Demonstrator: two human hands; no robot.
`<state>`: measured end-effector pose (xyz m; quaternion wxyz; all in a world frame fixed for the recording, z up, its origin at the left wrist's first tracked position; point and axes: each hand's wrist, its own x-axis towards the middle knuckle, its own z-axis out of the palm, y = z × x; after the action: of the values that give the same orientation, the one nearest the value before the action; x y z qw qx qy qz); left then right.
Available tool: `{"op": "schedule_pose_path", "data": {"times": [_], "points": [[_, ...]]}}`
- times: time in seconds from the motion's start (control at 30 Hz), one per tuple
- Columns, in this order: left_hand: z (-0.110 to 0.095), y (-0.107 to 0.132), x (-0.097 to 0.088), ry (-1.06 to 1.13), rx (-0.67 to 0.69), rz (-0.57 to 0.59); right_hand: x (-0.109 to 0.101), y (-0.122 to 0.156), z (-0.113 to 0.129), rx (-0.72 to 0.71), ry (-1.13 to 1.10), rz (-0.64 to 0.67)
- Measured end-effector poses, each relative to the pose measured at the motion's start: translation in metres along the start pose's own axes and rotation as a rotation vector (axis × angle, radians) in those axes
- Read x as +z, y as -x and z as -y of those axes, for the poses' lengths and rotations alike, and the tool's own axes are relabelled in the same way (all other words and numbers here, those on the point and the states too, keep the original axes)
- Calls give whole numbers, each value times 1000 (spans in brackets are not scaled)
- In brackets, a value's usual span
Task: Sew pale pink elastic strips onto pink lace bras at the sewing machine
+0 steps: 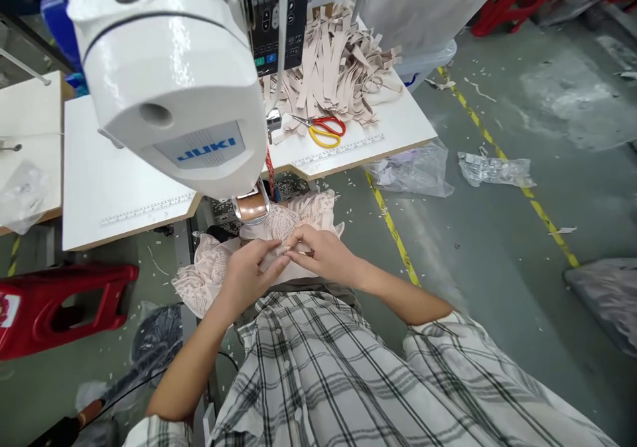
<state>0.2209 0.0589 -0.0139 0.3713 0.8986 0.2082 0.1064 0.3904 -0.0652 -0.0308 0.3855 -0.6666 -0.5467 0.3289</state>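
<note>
A pale pink lace garment (206,268) hangs bunched below the head of a white JUKI sewing machine (174,95) and over my lap. My left hand (251,271) is at its near edge, thumb and forefinger closing on the fabric. Just to the right, my right hand (323,255) pinches the same edge, its fingertips almost meeting those of the left. A small pale bit shows between the fingertips, too small to name. The garment's part nearest the needle lies by the machine's copper-coloured, metal-framed piece (253,206).
Scissors with red and yellow handles (326,130) lie on the white table (413,125), beside a heap of beige fabric strips (338,69). A red stool (64,308) stands at the left. Plastic bags (413,168) and scraps litter the floor.
</note>
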Motion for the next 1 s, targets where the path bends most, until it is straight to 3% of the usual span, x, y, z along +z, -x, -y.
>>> {"op": "schedule_pose_path", "data": {"times": [0.1,0.27,0.47,0.6,0.7,1.0], "points": [[1,6,6,-78,35,-58,-2,-3,4,-3,67,75],[6,17,21,-208,113,-140,-5,-7,-2,10,-54,175],[8,20,5,-17,50,-58,-10,-6,-19,212,-463,72],[-2,23,-9,-95,116,46,-10,-6,-7,-143,-223,311],[-11,25,-14,-137,164,43,-6,-5,4,-335,-96,405],[-12,19,-20,81,134,-26,-6,-5,6,-553,150,279]]}}
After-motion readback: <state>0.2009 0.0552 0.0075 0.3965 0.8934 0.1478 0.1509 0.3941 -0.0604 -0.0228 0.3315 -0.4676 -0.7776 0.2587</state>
